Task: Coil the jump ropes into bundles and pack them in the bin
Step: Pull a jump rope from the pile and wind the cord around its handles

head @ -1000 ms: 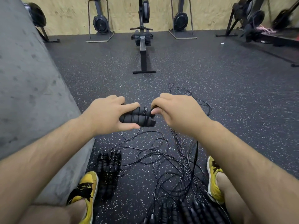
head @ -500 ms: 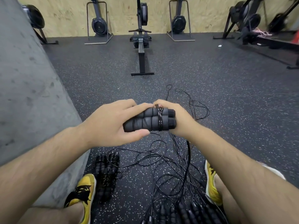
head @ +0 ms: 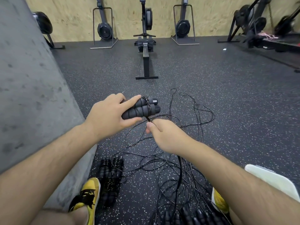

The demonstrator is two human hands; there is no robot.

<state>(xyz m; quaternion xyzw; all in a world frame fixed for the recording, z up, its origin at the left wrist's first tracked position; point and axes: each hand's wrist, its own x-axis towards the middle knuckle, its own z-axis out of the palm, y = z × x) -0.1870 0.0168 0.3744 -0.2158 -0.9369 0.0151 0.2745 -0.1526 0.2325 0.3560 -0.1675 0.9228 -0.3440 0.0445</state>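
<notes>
Foam handles (head: 140,108) of one jump rope, bound by cord turns, are gripped by the left hand (head: 109,118) above the tangled cords (head: 172,161). Just below the handles, the cord (head: 148,119) is pinched by the right hand (head: 167,135). A coiled bundle (head: 110,176) is seen beside the yellow shoe (head: 87,195).

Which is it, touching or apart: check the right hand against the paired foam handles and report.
Apart. The head view shows the right hand below the foam handles, floor visible between them; it pinches only the cord. The left hand holds the handles.
</notes>
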